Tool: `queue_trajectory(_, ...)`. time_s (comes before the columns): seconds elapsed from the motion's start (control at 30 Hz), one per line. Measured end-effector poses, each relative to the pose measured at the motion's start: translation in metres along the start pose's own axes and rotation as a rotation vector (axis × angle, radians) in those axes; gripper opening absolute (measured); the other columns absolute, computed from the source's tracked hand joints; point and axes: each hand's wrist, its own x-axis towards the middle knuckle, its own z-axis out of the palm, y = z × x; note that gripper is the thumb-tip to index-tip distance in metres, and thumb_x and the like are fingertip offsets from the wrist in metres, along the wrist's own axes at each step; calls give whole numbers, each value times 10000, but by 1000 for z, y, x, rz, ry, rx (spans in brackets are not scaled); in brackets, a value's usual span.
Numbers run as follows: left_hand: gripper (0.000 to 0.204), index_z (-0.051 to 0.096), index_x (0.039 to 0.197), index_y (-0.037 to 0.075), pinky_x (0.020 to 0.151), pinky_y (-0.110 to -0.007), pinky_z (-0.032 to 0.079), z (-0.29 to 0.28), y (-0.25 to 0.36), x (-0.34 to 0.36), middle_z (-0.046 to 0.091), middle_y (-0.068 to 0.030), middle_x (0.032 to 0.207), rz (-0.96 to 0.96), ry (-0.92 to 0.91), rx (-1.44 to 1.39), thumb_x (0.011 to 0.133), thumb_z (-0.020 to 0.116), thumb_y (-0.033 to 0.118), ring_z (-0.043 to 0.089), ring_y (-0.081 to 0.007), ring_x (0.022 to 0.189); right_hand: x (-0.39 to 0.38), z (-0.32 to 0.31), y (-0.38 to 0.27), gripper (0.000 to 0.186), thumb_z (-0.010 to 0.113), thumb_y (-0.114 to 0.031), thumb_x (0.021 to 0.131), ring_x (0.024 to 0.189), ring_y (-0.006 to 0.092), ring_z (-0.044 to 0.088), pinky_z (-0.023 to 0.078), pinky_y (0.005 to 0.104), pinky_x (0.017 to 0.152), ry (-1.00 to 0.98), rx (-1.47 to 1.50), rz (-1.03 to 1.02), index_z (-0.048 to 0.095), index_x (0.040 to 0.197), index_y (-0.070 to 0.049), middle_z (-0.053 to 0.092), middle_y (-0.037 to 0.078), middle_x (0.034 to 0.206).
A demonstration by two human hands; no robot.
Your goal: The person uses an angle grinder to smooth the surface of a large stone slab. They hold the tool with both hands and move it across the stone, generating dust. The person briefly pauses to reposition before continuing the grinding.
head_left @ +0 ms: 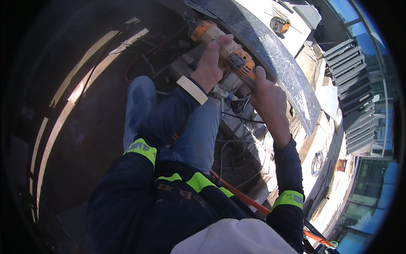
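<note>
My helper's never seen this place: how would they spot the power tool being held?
Find the long grey slab, upper right. Beside its left edge is the power tool, orange and beige. Unlike the orange item right of the slab, it's held by left hand and right hand.

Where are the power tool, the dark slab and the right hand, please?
Power tool [237, 60]: head view, on its casing.
Dark slab [277, 56]: head view, on its broad face.
Right hand [269, 98]: head view, on its back.

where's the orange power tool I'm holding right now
In the head view, the orange power tool is at upper centre, gripped by your left hand and right hand, just left of the dark slab.
</note>
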Motion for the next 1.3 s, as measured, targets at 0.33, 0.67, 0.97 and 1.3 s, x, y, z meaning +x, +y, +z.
queue_trajectory(0.33, 426, 633, 1270, 81, 1021, -415, 604, 24, -43, -33, 769, -119, 1185, -42, 9, 25, 985, 800, 350, 756, -221, 1156, -41, -6, 38, 504, 740, -144, 938, 844, 427, 771, 586, 520, 700, 10, -93, 80, 558, 1406, -102, 754, 203, 907)
queue_trajectory(0.67, 425, 588, 1294, 79, 1091, -497, 596, 23, -22, -16, 657, -73, 1200, -40, 87, -28, 992, 796, 294, 703, -313, 1266, -25, -14, 29, 616, 723, -107, 923, 739, 391, 760, 577, 532, 630, -14, 59, -27, 482, 1487, -54, 729, 174, 871)
queue_trajectory(0.97, 404, 619, 1285, 81, 1008, -435, 610, 0, 11, 10, 710, -75, 1179, 31, -12, -98, 979, 799, 275, 747, -256, 1115, 7, -11, 1, 661, 755, -120, 873, 757, 429, 766, 572, 555, 633, 33, -33, -50, 479, 1468, -42, 737, 172, 834)
queue_trajectory(1.3, 466, 591, 1290, 68, 1024, -428, 618, 8, -5, -13, 703, -97, 1182, -10, 1, -24, 968, 827, 308, 739, -229, 1128, -10, 6, 11, 528, 776, -157, 912, 781, 449, 770, 588, 554, 668, 38, -120, -6, 501, 1361, -122, 768, 196, 853)
